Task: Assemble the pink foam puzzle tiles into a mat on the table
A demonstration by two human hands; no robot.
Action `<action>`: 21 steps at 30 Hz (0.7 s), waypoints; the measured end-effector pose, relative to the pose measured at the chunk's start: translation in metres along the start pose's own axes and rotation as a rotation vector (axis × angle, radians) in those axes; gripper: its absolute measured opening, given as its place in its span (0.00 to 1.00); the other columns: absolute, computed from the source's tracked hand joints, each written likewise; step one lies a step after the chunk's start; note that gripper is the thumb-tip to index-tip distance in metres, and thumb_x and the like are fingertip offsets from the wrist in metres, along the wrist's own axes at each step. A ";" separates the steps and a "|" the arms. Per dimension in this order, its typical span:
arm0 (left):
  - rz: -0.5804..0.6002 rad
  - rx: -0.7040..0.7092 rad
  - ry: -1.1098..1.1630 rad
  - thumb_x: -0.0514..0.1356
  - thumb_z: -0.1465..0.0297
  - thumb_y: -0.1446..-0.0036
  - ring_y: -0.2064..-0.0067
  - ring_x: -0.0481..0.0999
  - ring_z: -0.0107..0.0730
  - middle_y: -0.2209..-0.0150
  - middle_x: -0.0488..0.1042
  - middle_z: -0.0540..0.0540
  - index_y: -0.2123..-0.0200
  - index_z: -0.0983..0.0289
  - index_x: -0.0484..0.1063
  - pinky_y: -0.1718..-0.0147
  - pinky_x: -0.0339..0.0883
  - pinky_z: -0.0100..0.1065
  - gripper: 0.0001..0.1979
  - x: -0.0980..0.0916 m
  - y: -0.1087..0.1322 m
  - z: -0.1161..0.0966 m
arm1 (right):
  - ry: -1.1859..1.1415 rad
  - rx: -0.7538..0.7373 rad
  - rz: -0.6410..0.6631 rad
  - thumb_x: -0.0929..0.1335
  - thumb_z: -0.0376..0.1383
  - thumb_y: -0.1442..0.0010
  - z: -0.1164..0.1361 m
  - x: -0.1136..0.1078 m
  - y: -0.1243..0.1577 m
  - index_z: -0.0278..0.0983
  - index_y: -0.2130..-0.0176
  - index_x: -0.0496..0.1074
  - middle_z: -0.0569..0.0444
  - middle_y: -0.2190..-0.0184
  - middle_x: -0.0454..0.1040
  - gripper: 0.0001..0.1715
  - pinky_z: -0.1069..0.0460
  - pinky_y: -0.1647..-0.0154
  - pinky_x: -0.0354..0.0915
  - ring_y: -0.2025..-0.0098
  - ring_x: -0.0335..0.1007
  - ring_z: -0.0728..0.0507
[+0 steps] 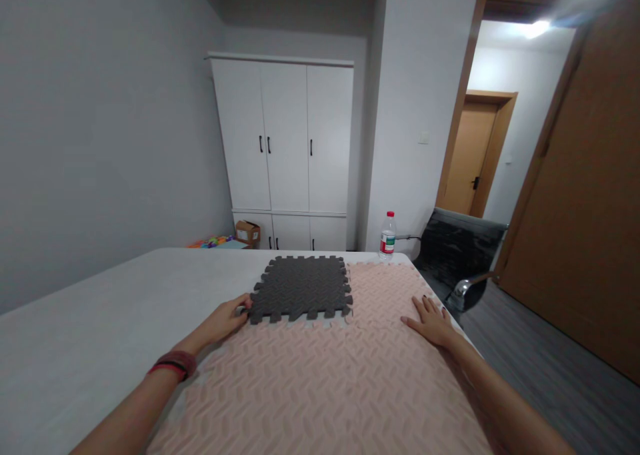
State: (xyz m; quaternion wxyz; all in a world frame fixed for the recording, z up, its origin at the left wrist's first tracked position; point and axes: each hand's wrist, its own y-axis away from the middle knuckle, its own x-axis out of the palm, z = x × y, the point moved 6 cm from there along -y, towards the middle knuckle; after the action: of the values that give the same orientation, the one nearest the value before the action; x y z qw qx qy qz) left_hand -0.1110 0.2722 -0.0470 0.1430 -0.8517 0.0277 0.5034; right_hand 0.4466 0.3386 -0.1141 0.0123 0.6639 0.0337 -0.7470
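Observation:
A dark grey interlocking foam mat tile (303,287) lies flat on the table, its toothed edges showing all round. My left hand (233,315) is closed on the tile's near left corner, fingers curled at the edge. Pink foam mat tiles (320,382) with a raised pattern spread across the near part of the table, and another pink tile (380,288) lies to the right of the grey one. Narrow gaps show along the grey tile's near and right edges. On the right-hand pink tile my right hand (431,318) rests flat with its fingers apart.
A white table (100,328) carries the tiles. Near its far right corner stands a water bottle (387,236) with a red cap. Beyond the right edge is a black chair (463,248). Farther back are a cardboard box (247,232) and a white cabinet (285,135).

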 end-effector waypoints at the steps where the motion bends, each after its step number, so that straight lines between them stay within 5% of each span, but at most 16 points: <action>1: 0.003 0.001 0.006 0.49 0.67 0.52 0.63 0.68 0.32 0.66 0.69 0.48 0.67 0.61 0.61 0.62 0.58 0.29 0.08 0.000 0.002 0.001 | 0.000 0.001 0.002 0.49 0.69 0.53 0.000 0.000 0.000 0.39 0.36 0.42 0.44 0.35 0.40 0.57 0.34 0.41 0.35 0.35 0.32 0.35; 15: 0.023 -0.022 -0.114 0.50 0.70 0.54 0.66 0.69 0.34 0.69 0.70 0.49 0.69 0.60 0.63 0.65 0.57 0.30 0.07 -0.001 0.004 -0.015 | 0.036 0.022 0.035 0.50 0.67 0.51 0.002 -0.002 0.002 0.40 0.36 0.40 0.47 0.34 0.38 0.54 0.36 0.40 0.34 0.35 0.30 0.35; 21: -0.007 -0.051 -0.186 0.51 0.60 0.50 0.68 0.69 0.34 0.71 0.71 0.51 0.72 0.60 0.65 0.66 0.57 0.30 0.10 -0.005 0.003 -0.025 | 0.034 0.025 0.040 0.50 0.68 0.51 0.001 -0.001 0.001 0.40 0.36 0.40 0.46 0.34 0.37 0.55 0.36 0.40 0.33 0.35 0.30 0.36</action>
State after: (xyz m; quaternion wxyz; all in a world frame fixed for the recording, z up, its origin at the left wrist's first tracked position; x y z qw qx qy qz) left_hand -0.0932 0.2616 -0.0319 0.1248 -0.8046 -0.0014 0.5806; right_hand 0.4454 0.3371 -0.1133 0.0184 0.6772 0.0110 -0.7355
